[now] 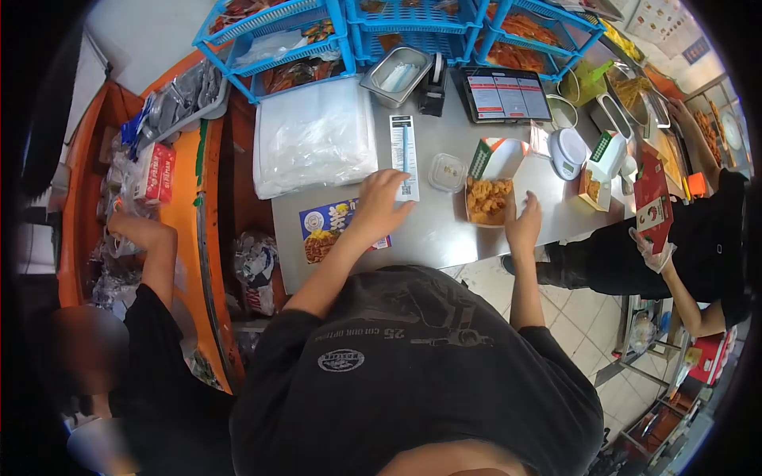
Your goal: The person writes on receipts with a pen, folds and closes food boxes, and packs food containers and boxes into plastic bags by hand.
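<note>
My left hand [381,202] rests on the steel counter with its fingers spread. Its fingertips lie at the lower end of a printed receipt [403,178], on which a light blue pen [406,147] lies. Beneath my left forearm is a flyer with food pictures [316,247]. My right hand [524,224], fingers apart, is beside the right edge of an open takeaway box [498,166]; whether it touches the box I cannot tell. Pieces of fried chicken [487,198] fill the box's near part. Left of it stands a small clear lidded cup [448,172].
A stack of plastic bags [313,139] covers the counter's left. Behind are a metal container [397,75], a tablet [506,95] and blue racks [413,36]. At right, near a scale [567,151], a gloved co-worker's hand [652,252] holds a red box [652,202]. Another person reaches in at left.
</note>
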The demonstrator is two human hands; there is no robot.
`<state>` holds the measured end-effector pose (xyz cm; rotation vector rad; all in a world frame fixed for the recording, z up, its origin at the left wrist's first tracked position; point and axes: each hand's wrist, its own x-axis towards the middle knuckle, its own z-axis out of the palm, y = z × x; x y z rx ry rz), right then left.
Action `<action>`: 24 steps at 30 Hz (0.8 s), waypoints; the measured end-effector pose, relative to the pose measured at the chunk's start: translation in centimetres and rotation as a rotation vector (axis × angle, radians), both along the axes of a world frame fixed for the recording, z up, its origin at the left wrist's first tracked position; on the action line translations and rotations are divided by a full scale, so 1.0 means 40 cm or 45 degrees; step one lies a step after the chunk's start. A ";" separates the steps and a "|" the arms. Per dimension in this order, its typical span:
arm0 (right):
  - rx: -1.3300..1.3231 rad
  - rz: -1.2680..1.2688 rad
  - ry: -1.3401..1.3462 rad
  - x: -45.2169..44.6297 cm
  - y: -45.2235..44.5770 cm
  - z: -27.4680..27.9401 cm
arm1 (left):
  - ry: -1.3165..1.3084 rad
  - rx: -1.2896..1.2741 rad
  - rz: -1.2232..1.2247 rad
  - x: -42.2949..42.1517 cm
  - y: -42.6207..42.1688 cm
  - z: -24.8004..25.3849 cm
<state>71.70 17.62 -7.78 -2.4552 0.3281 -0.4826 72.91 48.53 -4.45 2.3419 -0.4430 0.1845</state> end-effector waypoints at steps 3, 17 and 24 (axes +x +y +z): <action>-0.227 0.258 -0.445 0.023 0.149 0.074 | -0.035 0.186 -0.063 0.039 -0.051 -0.009; -0.517 0.438 -0.001 0.140 0.394 -0.112 | 0.195 -0.348 0.164 -0.036 0.050 0.030; -0.479 0.489 -0.019 0.150 0.398 -0.104 | 0.211 -0.411 0.266 -0.027 0.085 0.046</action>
